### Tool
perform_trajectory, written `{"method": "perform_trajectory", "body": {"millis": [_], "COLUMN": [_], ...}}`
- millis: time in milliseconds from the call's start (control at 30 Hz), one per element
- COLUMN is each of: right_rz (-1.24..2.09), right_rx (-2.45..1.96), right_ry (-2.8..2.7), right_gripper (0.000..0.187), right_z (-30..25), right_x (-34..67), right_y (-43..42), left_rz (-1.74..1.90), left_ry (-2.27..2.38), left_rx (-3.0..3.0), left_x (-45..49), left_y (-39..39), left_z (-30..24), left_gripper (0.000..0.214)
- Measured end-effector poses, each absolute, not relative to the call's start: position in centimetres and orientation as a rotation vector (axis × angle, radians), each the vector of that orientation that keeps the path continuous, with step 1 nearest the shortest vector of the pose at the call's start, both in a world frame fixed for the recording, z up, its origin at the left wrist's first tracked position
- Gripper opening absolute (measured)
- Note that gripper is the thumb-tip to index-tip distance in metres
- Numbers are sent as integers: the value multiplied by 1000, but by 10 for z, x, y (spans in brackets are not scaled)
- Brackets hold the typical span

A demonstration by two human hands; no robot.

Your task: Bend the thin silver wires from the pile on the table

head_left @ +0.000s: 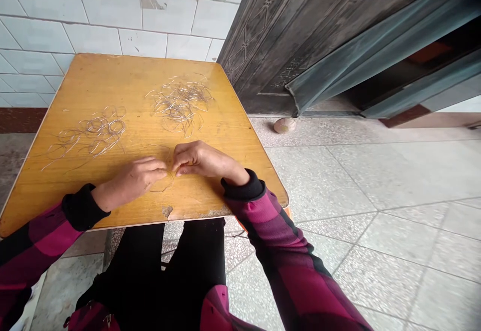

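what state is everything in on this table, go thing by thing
left hand, palm down, fingers curled toward right hand
right hand, palm down, fingertips near left hand
single strand, loose loop under the hands
far strand pile, tangled
left strand pile, loose, spread loops
wooden table, veneer chipped at near edge

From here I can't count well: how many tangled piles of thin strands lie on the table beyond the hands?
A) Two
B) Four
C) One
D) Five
A. One strand pile lies toward the far side of the wooden table, and a second strand pile lies to its left.
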State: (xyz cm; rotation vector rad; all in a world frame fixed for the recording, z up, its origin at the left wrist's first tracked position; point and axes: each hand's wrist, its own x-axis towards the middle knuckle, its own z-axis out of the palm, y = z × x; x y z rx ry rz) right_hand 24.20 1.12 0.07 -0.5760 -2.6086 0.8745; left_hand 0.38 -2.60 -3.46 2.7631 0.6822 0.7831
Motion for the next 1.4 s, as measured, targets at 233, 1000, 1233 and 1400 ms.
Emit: {"method": "perform_trajectory", "body": {"millis": [233,1000,1233,1400], "right_rz": [822,92,-199,-114], "right_rx": [-568,-816,-735,-738], "right_ry": [-2809,-3048,-2996,-2948], "right_gripper": [8,18,23,22], "right_z": [-6,5,-6,-8], "right_x": [230,217,213,215], "right_y": [-1,-18,-20,-18], "left_rz": [734,469,385,250], "left_ry": [676,858,972,953], "left_rx": [2704,2882,2669,2895], "left_x": [5,8,2,7], "left_y": [-17,-40,-34,-43], "left_z": [-42,-25,-16,-19], "left_gripper": [25,26,13,24]}}
